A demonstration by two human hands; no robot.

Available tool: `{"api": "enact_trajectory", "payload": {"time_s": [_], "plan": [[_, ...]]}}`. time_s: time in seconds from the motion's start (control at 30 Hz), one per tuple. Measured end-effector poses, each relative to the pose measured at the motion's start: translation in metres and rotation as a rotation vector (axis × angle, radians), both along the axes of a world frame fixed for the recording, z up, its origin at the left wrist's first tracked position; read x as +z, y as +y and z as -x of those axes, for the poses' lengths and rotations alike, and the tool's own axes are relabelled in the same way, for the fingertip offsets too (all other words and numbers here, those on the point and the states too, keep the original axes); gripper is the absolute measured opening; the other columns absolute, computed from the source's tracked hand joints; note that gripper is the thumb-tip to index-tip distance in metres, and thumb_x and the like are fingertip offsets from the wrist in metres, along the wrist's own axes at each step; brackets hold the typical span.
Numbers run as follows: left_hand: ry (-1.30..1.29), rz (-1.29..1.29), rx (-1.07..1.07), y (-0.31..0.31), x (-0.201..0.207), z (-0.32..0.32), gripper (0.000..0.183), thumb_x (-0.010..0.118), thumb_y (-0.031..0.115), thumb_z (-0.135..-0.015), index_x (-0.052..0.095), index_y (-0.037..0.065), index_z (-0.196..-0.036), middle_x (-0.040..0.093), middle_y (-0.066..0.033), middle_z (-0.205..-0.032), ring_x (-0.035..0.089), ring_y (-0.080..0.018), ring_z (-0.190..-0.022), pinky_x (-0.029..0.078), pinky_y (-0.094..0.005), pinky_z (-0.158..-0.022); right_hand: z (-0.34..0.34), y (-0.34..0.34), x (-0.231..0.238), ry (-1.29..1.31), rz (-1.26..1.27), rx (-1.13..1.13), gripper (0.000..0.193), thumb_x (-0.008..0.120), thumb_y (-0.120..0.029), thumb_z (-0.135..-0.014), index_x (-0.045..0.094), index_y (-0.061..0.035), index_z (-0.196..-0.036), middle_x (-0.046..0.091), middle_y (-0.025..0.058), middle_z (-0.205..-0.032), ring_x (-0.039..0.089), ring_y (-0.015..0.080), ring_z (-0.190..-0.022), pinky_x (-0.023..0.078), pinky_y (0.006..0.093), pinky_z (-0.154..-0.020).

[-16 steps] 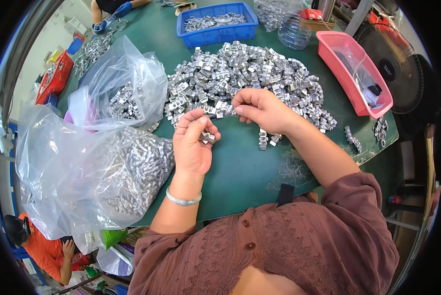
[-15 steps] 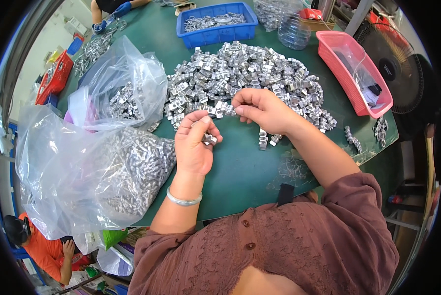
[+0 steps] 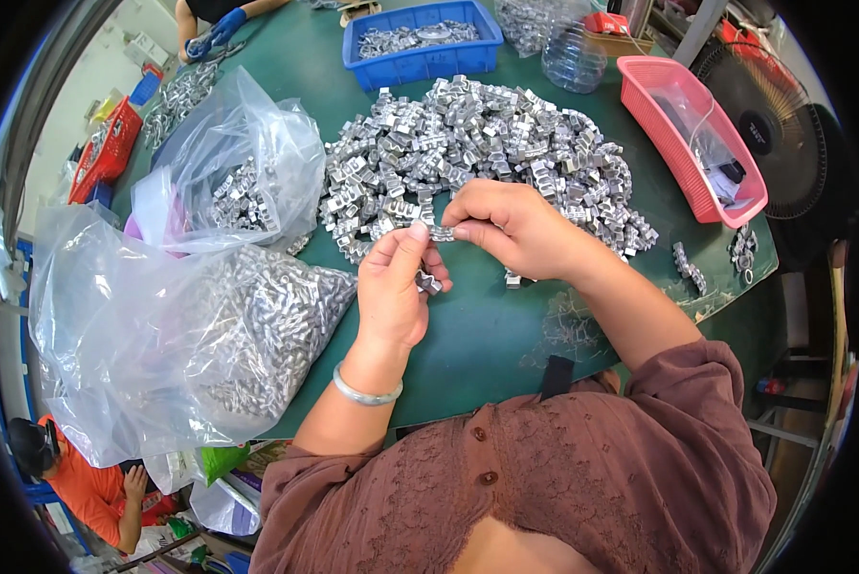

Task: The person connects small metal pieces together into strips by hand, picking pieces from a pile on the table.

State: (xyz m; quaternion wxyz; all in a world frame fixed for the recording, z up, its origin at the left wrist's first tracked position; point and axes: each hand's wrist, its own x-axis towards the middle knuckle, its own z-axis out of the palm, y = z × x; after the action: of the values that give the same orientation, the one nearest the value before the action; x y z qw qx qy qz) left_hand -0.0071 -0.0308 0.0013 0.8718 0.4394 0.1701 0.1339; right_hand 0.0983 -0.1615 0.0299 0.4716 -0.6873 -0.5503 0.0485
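In front of a big heap of small silvery metal links (image 3: 477, 143), my two hands meet over the near edge of the pile. My left hand (image 3: 398, 282) is closed, its thumb and fingers pinching one end of a short metal link piece (image 3: 441, 233). The other end sits between the thumb and forefinger of my right hand (image 3: 517, 228). More metal links (image 3: 429, 282) show under the curled fingers of my left hand. How the pieces join is too small to make out.
At left lie a clear plastic bag (image 3: 257, 335) full of small metal parts and another open bag (image 3: 243, 196). A blue bin (image 3: 423, 67) stands behind the heap, a pink basket (image 3: 640, 105) at right by a black fan (image 3: 764, 134). A co-worker's gloved hand (image 3: 226, 29) is far left.
My left hand has moved right and meets my right hand, which has come slightly left and down. Both now hold the link piece. The co-worker's gloved hands have shifted.
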Motion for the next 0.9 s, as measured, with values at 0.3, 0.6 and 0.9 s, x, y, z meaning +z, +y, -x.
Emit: {"api": "enact_trajectory", "payload": {"time_s": [0.3, 0.6, 0.9], "plan": [[0.123, 0.245, -0.1, 0.006, -0.005, -0.001, 0.02, 0.056, 0.026, -0.081, 0.053, 0.008, -0.073, 0.051, -0.0016, -0.061, 0.049, -0.0131, -0.052, 0.041, -0.0273, -0.046, 0.003, -0.002, 0.001, 0.726, 0.089, 0.068, 0.016, 0.05, -0.005, -0.083, 0.057, 0.0011, -0.096, 0.058, 0.0012, -0.085, 0.052, 0.0062, -0.073, 0.043, 0.0204, -0.063], [0.117, 0.188, -0.082, 0.004, -0.005, -0.001, 0.016, 0.055, 0.023, -0.082, 0.054, 0.008, -0.079, 0.053, -0.0022, -0.065, 0.051, -0.0136, -0.056, 0.043, -0.0274, -0.049, 0.007, 0.0, 0.001, 0.231, 0.006, 0.057, 0.021, 0.054, -0.003, -0.08, 0.054, 0.0018, -0.1, 0.06, 0.0066, -0.084, 0.056, 0.012, -0.077, 0.046, 0.0252, -0.07], [-0.062, 0.236, -0.126, 0.008, -0.002, -0.002, 0.023, 0.05, 0.02, -0.083, 0.052, 0.004, -0.098, 0.055, -0.0041, -0.082, 0.055, -0.0153, -0.07, 0.045, -0.0293, -0.058, -0.004, 0.005, -0.004, 0.48, 0.113, -0.157, 0.019, 0.05, -0.004, -0.079, 0.056, 0.0006, -0.096, 0.06, 0.0087, -0.082, 0.057, 0.0131, -0.076, 0.045, 0.0258, -0.069]]}}
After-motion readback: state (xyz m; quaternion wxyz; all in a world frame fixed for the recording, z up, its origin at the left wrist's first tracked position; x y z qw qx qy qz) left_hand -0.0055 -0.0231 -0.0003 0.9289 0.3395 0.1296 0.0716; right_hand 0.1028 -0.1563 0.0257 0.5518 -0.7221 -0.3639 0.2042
